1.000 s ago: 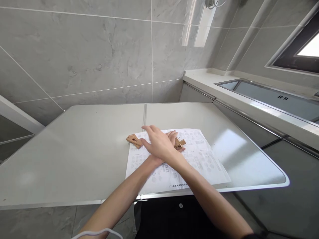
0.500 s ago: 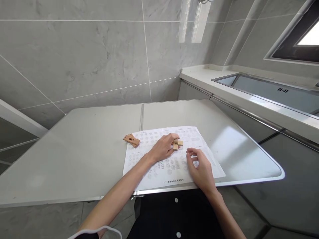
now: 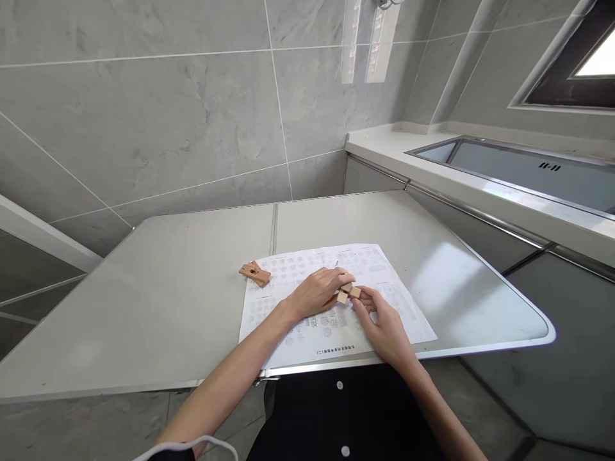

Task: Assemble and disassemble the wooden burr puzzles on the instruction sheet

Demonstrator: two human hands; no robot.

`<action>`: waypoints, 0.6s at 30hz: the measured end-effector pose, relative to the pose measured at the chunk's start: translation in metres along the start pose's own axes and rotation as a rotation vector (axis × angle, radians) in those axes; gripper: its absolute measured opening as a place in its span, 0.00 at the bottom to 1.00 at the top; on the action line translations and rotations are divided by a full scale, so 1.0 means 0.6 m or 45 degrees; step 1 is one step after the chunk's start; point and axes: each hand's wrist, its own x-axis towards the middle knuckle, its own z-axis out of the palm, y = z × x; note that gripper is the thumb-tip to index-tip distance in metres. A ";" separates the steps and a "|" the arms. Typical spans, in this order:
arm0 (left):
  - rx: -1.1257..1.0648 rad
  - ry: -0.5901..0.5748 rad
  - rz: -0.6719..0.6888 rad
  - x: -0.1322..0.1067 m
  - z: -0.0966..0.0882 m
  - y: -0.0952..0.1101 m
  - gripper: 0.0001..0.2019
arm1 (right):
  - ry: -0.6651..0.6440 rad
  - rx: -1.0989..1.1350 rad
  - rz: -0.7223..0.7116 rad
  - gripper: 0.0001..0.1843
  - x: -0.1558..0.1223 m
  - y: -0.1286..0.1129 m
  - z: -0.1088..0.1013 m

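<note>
On the bench (image 3: 168,288), two crossed wooden slats (image 3: 254,273) overlap the corner of the printed diagram sheet (image 3: 384,275). Over the sheet, the left hand (image 3: 318,291) has its fingers closed round a wooden burr puzzle (image 3: 344,296) — the right hand (image 3: 383,322), fingers narrow, grips its near right end.

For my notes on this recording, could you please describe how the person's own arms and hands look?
The left hand and right hand are ungloved, the left forearm and right forearm bare. A thin white cable crosses the left forearm, beside a black sleeve.
</note>
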 end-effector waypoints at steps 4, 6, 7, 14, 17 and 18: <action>-0.042 -0.018 -0.006 0.005 0.003 0.011 0.12 | -0.050 -0.036 -0.003 0.19 0.001 -0.001 -0.003; -0.059 -0.014 -0.029 0.006 0.004 0.014 0.11 | -0.053 -0.037 -0.006 0.19 0.000 0.000 -0.004; -0.068 -0.011 -0.041 0.006 0.004 0.015 0.12 | -0.050 -0.035 -0.001 0.19 0.000 -0.001 -0.004; -0.174 0.002 -0.123 0.003 0.005 0.022 0.16 | -0.035 -0.011 0.034 0.22 0.002 -0.003 -0.005; -0.247 0.027 -0.179 0.004 0.006 0.026 0.24 | -0.030 -0.001 0.027 0.22 0.003 -0.002 -0.009; -0.275 0.032 -0.195 0.004 0.005 0.028 0.28 | -0.029 0.004 0.029 0.23 0.004 -0.001 -0.011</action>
